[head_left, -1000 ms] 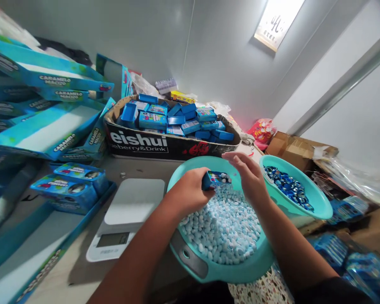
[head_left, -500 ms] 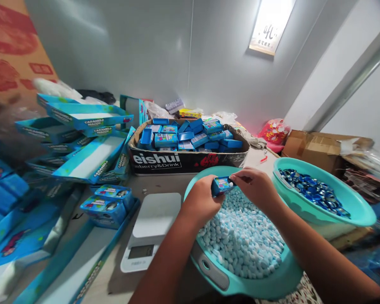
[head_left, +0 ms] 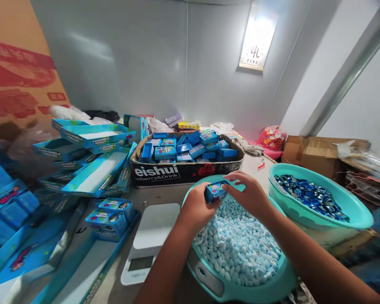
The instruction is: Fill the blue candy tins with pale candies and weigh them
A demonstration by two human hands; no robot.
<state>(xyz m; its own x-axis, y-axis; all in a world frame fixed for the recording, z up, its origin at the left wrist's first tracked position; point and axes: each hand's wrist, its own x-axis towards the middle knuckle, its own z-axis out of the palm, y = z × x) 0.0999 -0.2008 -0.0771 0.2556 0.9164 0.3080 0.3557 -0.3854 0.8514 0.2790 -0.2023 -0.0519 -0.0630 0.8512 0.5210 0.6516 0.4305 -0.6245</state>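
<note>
My left hand [head_left: 198,209] is wrapped around a small blue printed tin [head_left: 215,191], held above the near bowl. At the tin's right end, the thumb of my right hand [head_left: 247,192] touches its top edge, while the other fingers are raised and apart. Below both hands a turquoise bowl [head_left: 205,274] holds a heap of small pale blue and white candies [head_left: 237,245]. Whether anything small lies under the right thumb is hidden.
Left of the bowl lies a white digital scale [head_left: 156,226]. Two packed tins [head_left: 109,217] stand in a long display tray [head_left: 79,270]. Behind, a carton [head_left: 190,175] is piled with blue tins. Another turquoise bowl [head_left: 323,221] holds round blue lids [head_left: 310,198]. Display boxes [head_left: 95,169] are stacked left.
My right fingers have gone from a pinch at the tin's end to a looser spread, with the thumb on its edge. A small white spot there no longer shows. The camera has tilted slightly.
</note>
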